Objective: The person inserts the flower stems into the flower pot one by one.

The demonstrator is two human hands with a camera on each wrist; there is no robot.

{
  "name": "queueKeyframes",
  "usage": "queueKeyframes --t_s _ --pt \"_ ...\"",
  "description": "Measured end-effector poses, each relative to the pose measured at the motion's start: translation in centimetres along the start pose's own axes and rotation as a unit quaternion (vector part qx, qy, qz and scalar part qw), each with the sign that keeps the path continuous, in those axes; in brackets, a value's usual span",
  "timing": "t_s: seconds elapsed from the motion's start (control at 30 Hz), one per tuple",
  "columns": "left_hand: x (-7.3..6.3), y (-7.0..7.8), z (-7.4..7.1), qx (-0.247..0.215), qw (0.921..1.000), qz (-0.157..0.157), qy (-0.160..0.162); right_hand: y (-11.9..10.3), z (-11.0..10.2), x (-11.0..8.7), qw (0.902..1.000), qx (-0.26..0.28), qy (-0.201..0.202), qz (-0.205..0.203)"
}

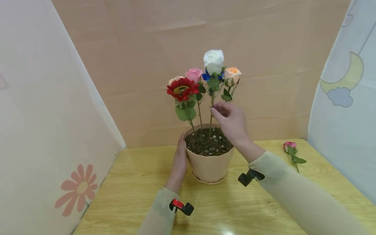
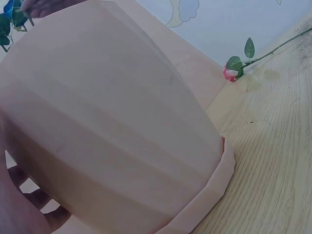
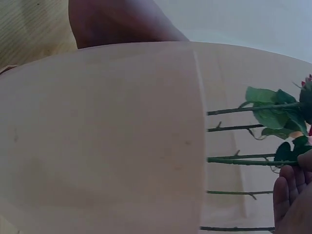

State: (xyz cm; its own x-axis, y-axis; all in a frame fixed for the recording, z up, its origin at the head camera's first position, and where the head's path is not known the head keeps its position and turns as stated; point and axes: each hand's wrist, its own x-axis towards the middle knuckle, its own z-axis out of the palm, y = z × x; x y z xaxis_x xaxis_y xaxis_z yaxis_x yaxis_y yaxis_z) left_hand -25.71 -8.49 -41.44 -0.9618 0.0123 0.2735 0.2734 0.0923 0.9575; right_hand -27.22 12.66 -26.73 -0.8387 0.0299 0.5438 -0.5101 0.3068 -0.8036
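Observation:
My right hand (image 1: 232,119) pinches the green stem of a white rose (image 1: 213,62) between thumb and fingers. That stem stands upright in the soil (image 1: 207,143) of a pale peach flowerpot (image 1: 210,164). My left hand (image 1: 180,161) rests along the pot's left side; in the left wrist view, its fingers (image 2: 36,197) lie against the wall. Also in the pot are a red daisy-like flower (image 1: 182,89), a pink rose (image 1: 194,75), a peach rose (image 1: 232,75), a blue flower (image 1: 207,76) partly hidden behind the white rose, and a pale bloom (image 1: 175,80) behind the red one.
A pink rose with leaves (image 1: 290,147) lies on the wooden table (image 1: 141,182) at the right, near the back. The pot stands on a matching saucer (image 1: 209,182). A peach cloth (image 1: 141,65) hangs behind, with patterned white cloths (image 1: 342,124) at both sides.

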Motion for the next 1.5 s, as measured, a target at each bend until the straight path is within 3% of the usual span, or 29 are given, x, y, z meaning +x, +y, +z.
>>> queueKeyframes --t_s 0.57,1.03,1.5 --pt "0.0 0.3 0.0 -0.004 1.0000 0.001 0.003 2.4 2.0 -0.9 0.9980 -0.058 -0.024 -0.009" --pt "0.1 0.2 0.1 -0.001 1.0000 0.002 0.005 3.0 2.2 -1.2 0.9973 -0.063 -0.037 0.000" --pt "0.0 0.6 0.2 -0.007 0.9999 0.010 0.004 3.0 2.5 -1.5 0.9949 -0.085 -0.044 -0.034"
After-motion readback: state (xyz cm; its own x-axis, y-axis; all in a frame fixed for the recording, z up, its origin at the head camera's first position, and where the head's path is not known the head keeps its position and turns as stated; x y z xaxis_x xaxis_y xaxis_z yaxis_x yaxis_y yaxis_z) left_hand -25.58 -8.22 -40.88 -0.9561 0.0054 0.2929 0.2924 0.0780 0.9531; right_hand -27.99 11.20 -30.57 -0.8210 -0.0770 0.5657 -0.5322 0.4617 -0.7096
